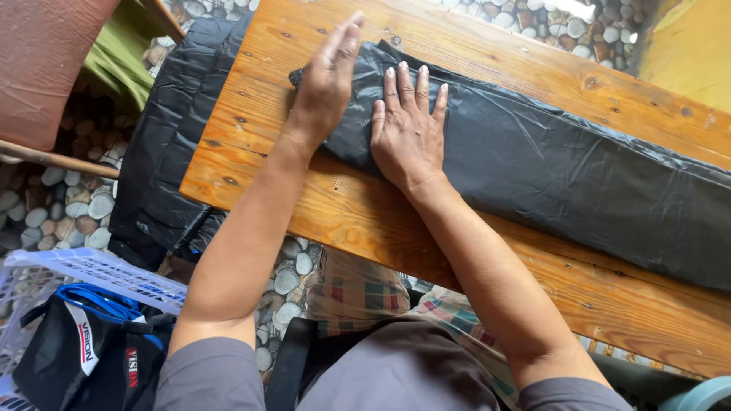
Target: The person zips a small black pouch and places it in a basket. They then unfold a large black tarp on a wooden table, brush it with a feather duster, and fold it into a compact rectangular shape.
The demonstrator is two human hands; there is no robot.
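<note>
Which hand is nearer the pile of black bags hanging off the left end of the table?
Left. The left hand rests at the end of the folded black bag, closest to the draped pile of black bags. The right hand presses flat on the bag, farther from that pile.

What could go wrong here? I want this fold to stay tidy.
The black plastic sheet looks slick and is held only by flat palms: the left hand and right hand may let it slide. More black plastic hangs over the wooden table edge and could slip off.
</note>
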